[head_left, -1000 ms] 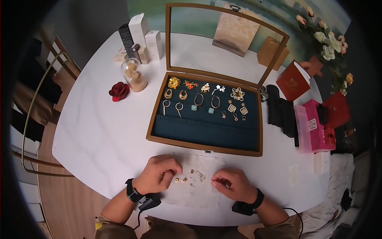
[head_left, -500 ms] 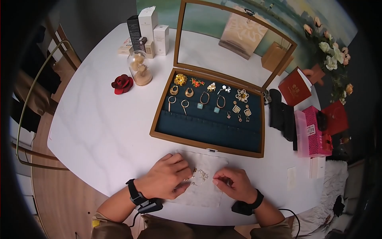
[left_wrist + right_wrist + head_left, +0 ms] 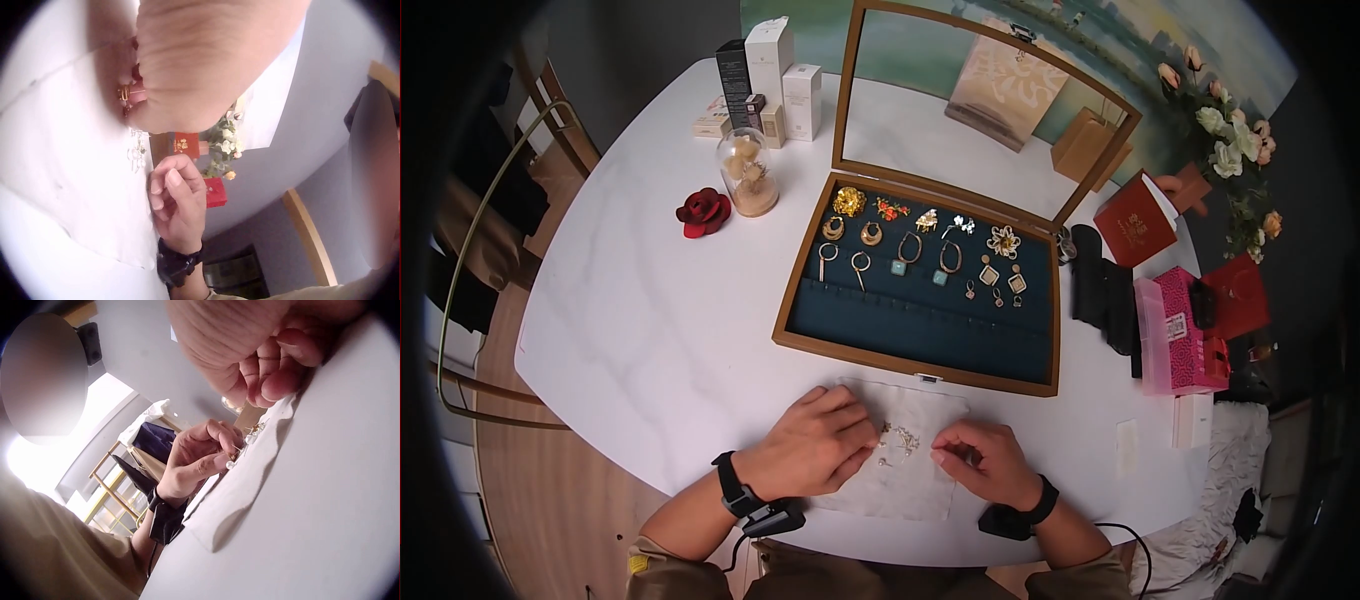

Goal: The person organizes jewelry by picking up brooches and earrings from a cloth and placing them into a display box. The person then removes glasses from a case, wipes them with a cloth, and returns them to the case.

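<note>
Fingers of the left hand (image 3: 825, 440) are bent together and pinch a small gold earring (image 3: 124, 94), just above the cloth (image 3: 915, 492). The wrist views show only a little of this grip, so I cannot be sure if it is one piece or two. Fingers of the right hand (image 3: 990, 462) are loosely curled and, as it seems, hold nothing; they are near the other side of the pearl jewellery (image 3: 902, 440).

The earring could slip, I judge, because it is tiny and only the ends of the fingers keep it. The left hand is also very near to the pearl jewellery, and a thin pin could catch there and pull other pieces along. If a wrist drags the cloth, which lies loose on the bench (image 3: 650, 300), the small things could roll. Farther out, a knock against the display case (image 3: 910, 368) could disturb its raised lid (image 3: 843, 100).

Compared with one second ago, the left hand has moved inward: gold pieces were visible on the cloth then, and now this hand covers that place. The right hand is almost where it was, and the jewellery in the case looks unchanged.
</note>
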`<state>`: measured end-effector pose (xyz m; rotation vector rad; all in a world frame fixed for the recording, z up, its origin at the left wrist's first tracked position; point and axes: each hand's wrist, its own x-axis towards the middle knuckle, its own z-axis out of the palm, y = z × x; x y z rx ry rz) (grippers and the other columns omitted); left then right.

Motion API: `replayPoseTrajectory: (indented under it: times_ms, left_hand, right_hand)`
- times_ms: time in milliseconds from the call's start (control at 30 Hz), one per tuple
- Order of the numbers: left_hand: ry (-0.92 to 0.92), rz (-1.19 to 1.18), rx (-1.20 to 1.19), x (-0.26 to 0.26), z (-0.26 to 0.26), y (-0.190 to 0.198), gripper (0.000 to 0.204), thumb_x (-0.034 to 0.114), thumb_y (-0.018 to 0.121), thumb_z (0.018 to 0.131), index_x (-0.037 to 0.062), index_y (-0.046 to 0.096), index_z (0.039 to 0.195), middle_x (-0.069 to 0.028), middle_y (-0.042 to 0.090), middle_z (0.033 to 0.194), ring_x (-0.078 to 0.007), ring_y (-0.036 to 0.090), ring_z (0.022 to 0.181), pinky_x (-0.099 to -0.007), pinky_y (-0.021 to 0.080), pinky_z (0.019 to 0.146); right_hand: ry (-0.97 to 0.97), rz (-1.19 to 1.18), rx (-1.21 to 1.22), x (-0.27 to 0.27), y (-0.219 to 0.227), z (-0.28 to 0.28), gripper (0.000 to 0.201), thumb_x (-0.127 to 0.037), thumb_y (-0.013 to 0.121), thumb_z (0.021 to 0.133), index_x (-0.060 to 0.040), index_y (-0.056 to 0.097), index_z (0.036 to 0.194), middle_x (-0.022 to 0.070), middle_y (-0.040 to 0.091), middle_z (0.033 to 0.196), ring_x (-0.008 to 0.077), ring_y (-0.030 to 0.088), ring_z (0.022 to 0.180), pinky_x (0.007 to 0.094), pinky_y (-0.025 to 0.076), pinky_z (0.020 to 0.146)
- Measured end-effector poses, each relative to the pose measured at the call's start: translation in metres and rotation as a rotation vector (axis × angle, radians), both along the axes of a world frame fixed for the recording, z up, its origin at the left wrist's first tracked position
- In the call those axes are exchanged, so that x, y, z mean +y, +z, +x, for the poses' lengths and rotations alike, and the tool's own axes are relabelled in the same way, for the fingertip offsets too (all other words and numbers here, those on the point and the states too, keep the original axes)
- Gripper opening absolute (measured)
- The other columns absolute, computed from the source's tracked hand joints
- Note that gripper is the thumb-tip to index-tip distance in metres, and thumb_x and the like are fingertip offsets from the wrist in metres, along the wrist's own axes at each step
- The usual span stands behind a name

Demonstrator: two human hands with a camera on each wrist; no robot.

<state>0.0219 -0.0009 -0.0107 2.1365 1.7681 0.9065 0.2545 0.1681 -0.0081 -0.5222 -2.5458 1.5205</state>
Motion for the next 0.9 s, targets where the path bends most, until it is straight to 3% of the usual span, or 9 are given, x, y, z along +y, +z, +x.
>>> replayPoseTrajectory:
  times_ms: [200, 533, 700, 833, 900]
  left_hand:
    - [0.059, -0.025, 0.029, -0.002, -0.005, 0.002, 0.018, 0.008, 0.072, 0.082, 0.0072, 0.069, 0.100, -0.0053, 0.068, 0.094, -0.0243, 0.060, 0.097, -0.0370, 0.048, 0.085]
    - [0.125, -0.010, -0.018, -0.001, -0.009, 0.004, 0.020, 0.001, 0.070, 0.077, 0.0046, 0.071, 0.097, -0.0096, 0.067, 0.089, -0.0307, 0.062, 0.089, -0.0412, 0.053, 0.080]
    - [0.121, -0.052, -0.169, -0.002, -0.016, 0.005, 0.021, -0.002, 0.065, 0.071, 0.0027, 0.070, 0.092, -0.0113, 0.067, 0.089, -0.0341, 0.064, 0.085, -0.0430, 0.055, 0.078]
    - [0.134, -0.134, -0.241, -0.005, -0.017, 0.012, 0.021, 0.002, 0.066, 0.069, 0.0024, 0.070, 0.090, -0.0123, 0.067, 0.090, -0.0352, 0.065, 0.084, -0.0435, 0.056, 0.077]
    - [0.055, -0.130, -0.154, -0.006, -0.019, 0.013, 0.026, 0.008, 0.071, 0.070, 0.0039, 0.066, 0.095, -0.0091, 0.066, 0.088, -0.0325, 0.063, 0.084, -0.0419, 0.053, 0.078]
  right_hand:
    - [0.005, 0.008, -0.016, 0.000, 0.001, 0.000, 0.010, -0.011, 0.072, 0.095, -0.0038, 0.069, 0.100, 0.0062, 0.071, 0.082, 0.0155, 0.069, 0.069, 0.0274, 0.054, 0.062]
    - [-0.008, 0.018, 0.002, -0.001, -0.001, 0.000, 0.009, -0.011, 0.072, 0.095, -0.0037, 0.069, 0.099, 0.0063, 0.071, 0.081, 0.0156, 0.069, 0.069, 0.0273, 0.054, 0.062]
    - [-0.010, -0.002, -0.015, 0.000, -0.001, 0.001, 0.009, -0.011, 0.072, 0.095, -0.0037, 0.069, 0.099, 0.0061, 0.071, 0.081, 0.0151, 0.068, 0.068, 0.0272, 0.053, 0.062]
    - [-0.007, 0.002, 0.002, 0.000, -0.001, 0.001, 0.009, -0.011, 0.073, 0.095, -0.0037, 0.069, 0.098, 0.0062, 0.070, 0.080, 0.0150, 0.068, 0.068, 0.0272, 0.053, 0.062]
    - [-0.007, 0.004, 0.003, 0.000, -0.002, 0.001, 0.009, -0.011, 0.073, 0.095, -0.0036, 0.069, 0.098, 0.0062, 0.070, 0.080, 0.0150, 0.068, 0.068, 0.0272, 0.053, 0.062]
